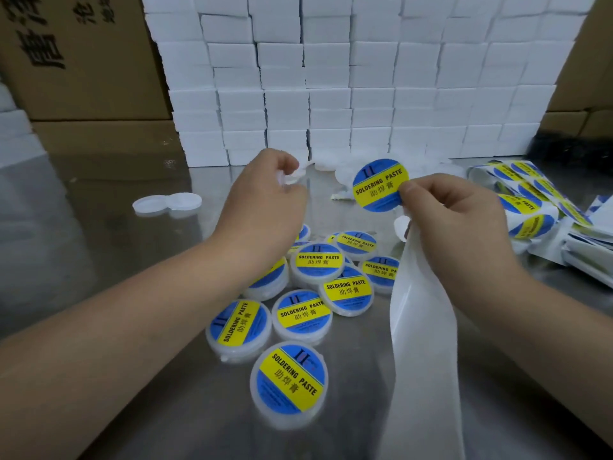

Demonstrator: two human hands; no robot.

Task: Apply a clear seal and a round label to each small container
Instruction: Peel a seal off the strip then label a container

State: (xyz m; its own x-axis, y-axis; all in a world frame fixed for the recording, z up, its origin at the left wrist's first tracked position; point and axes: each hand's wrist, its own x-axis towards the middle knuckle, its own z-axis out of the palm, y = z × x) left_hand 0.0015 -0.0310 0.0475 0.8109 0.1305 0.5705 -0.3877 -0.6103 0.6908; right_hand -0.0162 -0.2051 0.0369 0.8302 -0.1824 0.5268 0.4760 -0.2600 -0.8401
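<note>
Labelled containers (300,313) lie clustered on the steel tabletop (159,247), nearest the camera. Above them, the right hand (454,210) pinches a round label (379,184) and white backing strip (421,327). The left hand (265,190) grips a small clear container (292,177). White boxes (331,78) are stacked behind.

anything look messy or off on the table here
Nothing damaged or spilled. The labelled containers lie in a loose heap, some overlapping and tilted, not in rows. The empty backing strip trails from the right hand off the table edge.

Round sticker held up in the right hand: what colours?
Blue round sticker with a yellow band, head view.
</note>
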